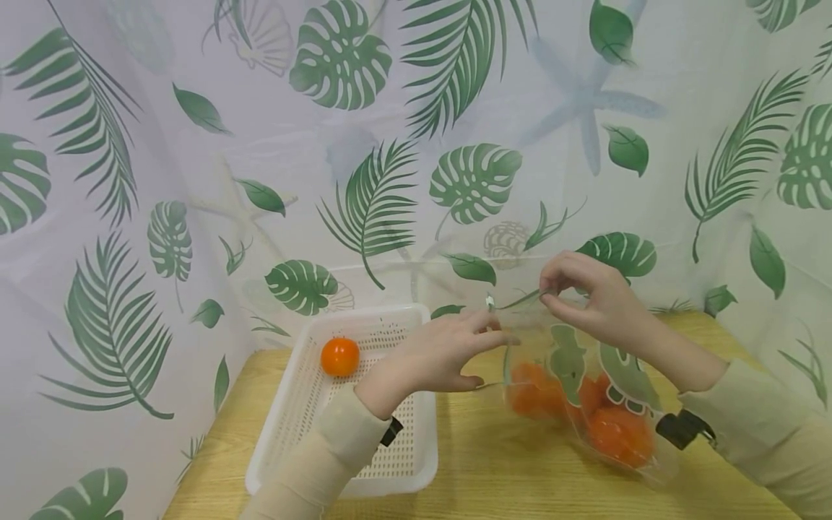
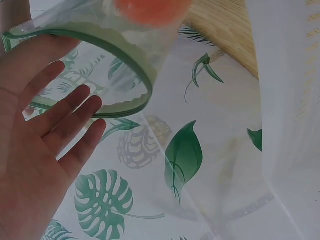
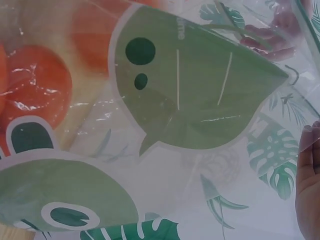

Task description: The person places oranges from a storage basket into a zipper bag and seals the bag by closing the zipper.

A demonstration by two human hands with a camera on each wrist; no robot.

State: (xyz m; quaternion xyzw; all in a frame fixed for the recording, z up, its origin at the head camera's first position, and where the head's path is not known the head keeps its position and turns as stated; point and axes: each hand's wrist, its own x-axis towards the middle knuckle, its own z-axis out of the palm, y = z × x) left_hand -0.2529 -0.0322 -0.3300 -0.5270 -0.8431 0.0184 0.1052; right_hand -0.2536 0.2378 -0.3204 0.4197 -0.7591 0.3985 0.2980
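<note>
Inspection finds a clear plastic bag with green cartoon prints (image 1: 568, 361) at the right, above the yellow wood-grain table (image 1: 477, 469), with several orange-red round fruits (image 1: 620, 433) inside. The right hand (image 1: 591, 296) has thumb and forefinger pinched together on the bag's upper edge. The left hand (image 1: 438, 350) is at the left of the bag's green-banded mouth (image 2: 119, 52), fingers spread apart and clamped on nothing evident; whether every fingertip touches the band cannot be confirmed. One glossy orange round fruit (image 1: 340, 357) sits in the far left part of the white perforated plastic basket (image 1: 427, 433), at the left. In this inspector's judgement, the step in hand is managing the bag's opening; the next move calls for a steady right pinch and controlled left fingers along the band.
</note>
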